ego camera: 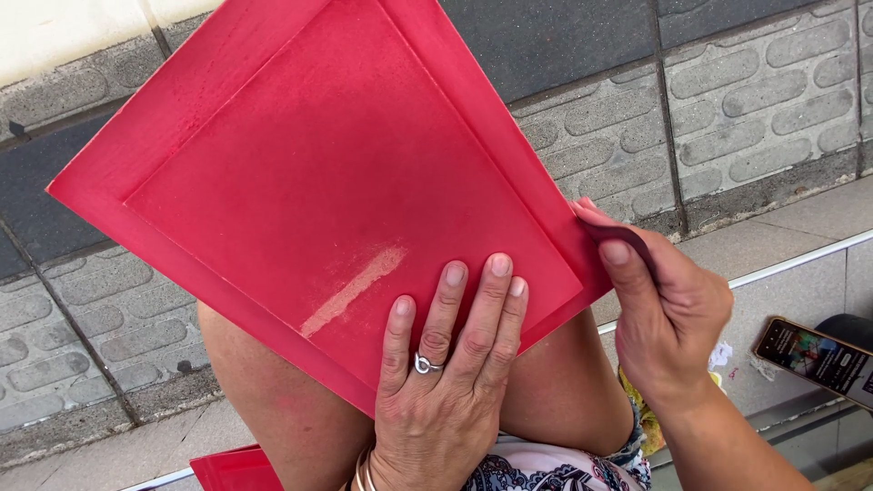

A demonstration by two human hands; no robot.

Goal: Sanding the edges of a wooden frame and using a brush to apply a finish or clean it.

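While the red panel (336, 173) rests across my knees, my left hand (441, 373) lies flat on it, fingers spread, empty; my right hand (659, 305) pinches sandpaper (605, 229) against its right edge, mid-sanding, next wanting steady strokes along that edge

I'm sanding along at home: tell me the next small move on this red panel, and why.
Probably rub the right hand, pinching a small dark red sanding piece at the edge of the red recessed wooden panel, along that raised border. The left hand presses the panel flat on the lap, and only one pale streak is worn through so far.
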